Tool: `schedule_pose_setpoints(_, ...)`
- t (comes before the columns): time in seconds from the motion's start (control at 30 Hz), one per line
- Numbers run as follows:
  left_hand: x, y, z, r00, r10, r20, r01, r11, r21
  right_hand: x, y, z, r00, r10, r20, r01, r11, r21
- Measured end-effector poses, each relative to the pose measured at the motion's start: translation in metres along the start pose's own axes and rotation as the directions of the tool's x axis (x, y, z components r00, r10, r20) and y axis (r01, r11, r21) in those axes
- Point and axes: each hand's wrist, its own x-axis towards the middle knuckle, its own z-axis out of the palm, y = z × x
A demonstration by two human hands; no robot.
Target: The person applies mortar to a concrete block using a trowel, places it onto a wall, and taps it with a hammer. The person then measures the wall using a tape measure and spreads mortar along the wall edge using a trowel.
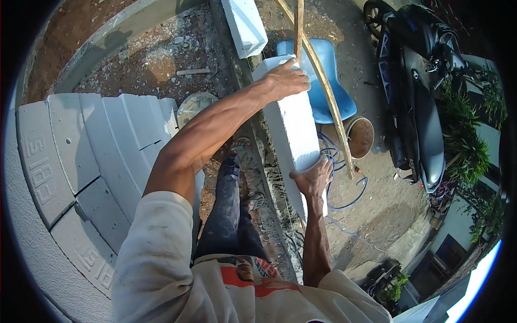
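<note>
A long white aerated concrete block [295, 126] lies lengthwise in front of me, over a narrow concrete strip [267, 161]. My left hand [287, 81] grips its far end, with the fingers curled over the top and right edge. On the near part of the block, my right hand [314, 176] clasps the right side, its thumb across the top face. Whether the block's underside rests fully on the strip is hidden. Farther along the same line stands another white block [243, 27]. A thin string runs beside the strip.
Stacked grey-white blocks [64, 156] rise at left, near a round bucket [195, 105] and a hammer-like tool [194, 71]. At right are a blue plastic chair [328, 81], a wooden batten [328, 94], a bucket [360, 137], a blue hose [350, 206] and a motorbike [412, 97].
</note>
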Motion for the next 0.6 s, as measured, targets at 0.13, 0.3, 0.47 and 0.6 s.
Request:
schedule_pose_setpoints(0.13, 0.004, -0.034, 0.023, 0.998, -0.029, 0.055, 0.030, 1.000, -0.003, 0.030, -0.024, 0.021, 1.000, -0.008, 0.015, 0.008, 1.000, -0.022)
schedule_pose_setpoints(0.3, 0.003, -0.059, 0.040, 0.991, -0.078, 0.109, 0.074, 0.997, 0.033, 0.055, -0.043, 0.040, 0.997, 0.007, 0.077, -0.008, 1.000, 0.013)
schedule_pose_setpoints(0.47, 0.008, -0.076, 0.056, 0.984, -0.102, 0.149, 0.095, 0.994, 0.056, 0.074, -0.050, 0.067, 0.999, -0.005, 0.053, 0.005, 1.000, -0.002)
schedule_pose_setpoints(0.6, 0.009, -0.093, 0.070, 0.983, -0.120, 0.137, 0.108, 0.990, 0.089, 0.086, -0.061, 0.078, 0.998, -0.011, 0.063, 0.011, 1.000, 0.010)
